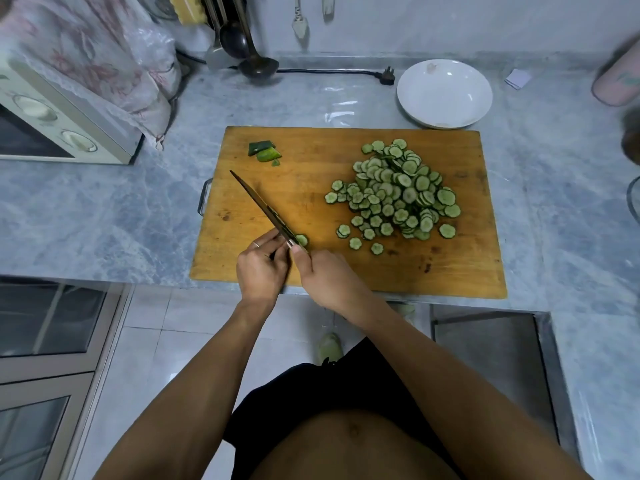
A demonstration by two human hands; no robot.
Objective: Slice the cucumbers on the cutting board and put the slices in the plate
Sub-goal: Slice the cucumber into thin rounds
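Grey marble counter [104,209] is seen running along a wall, with a wooden cutting board [304,161] laid on it near the front edge. On the right half of the board a large heap of cucumber slices [394,192] is piled, with a few loose slices scattered at its near side. At the far left corner of the board some cut-off cucumber ends [264,152] are left, well apart from the heap. A white plate [444,93] is set on the counter just beyond the far right edge of the board; no slices are seen in it.

A knife [263,207] is held over the near left part of the board, its blade pointing away and to the left. The handle is gripped by the right hand [325,275], fingers curled round it. The left hand [261,268] is brought against the blade near the handle, its fingertips touching the steel; a ring is seen on one finger. A single slice [302,240] is seen right beside the blade, just by the right thumb.

At the left a small oven [52,123] is partly covered by a patterned cloth [104,53]. Ladles [249,53] are hung at the wall, and a black plug [387,79] with its cable is laid on the counter behind the board.
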